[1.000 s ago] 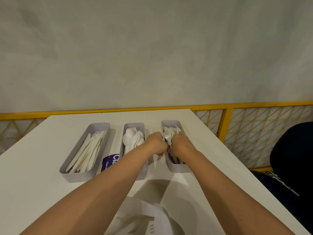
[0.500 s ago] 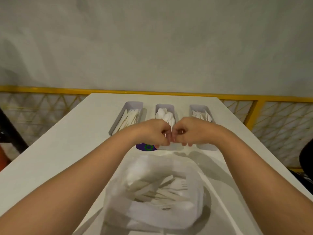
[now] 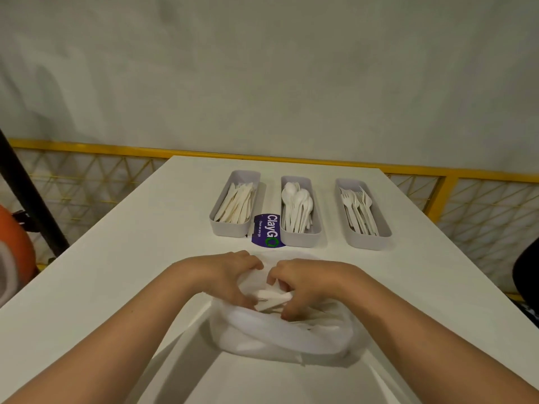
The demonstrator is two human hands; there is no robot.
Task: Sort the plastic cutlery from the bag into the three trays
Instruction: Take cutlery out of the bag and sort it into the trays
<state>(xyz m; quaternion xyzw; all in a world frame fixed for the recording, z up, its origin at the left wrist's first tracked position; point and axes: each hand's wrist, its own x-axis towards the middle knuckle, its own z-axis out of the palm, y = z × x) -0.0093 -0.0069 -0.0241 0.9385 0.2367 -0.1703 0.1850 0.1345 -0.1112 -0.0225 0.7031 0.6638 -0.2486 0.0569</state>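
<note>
both hands down in the bag, three trays lined up at the far end

head view: the left hand (image 3: 230,275) and right hand (image 3: 303,284) are in the mouth of the white translucent plastic bag (image 3: 280,336) on the white table (image 3: 131,258). the right fingers clamp a bundle of white plastic cutlery (image 3: 272,298) inside it. the left fingers curl in beside them, and i cannot tell if they grasp anything. beyond stand grey oblong plastic trays: left tray (image 3: 230,230) with knives (image 3: 237,205), middle tray (image 3: 300,239) with spoons (image 3: 297,205), right tray (image 3: 367,243) with forks (image 3: 357,208). a purple sticker (image 3: 267,230) between left and middle reads "claygo", "clean as you go".
</note>
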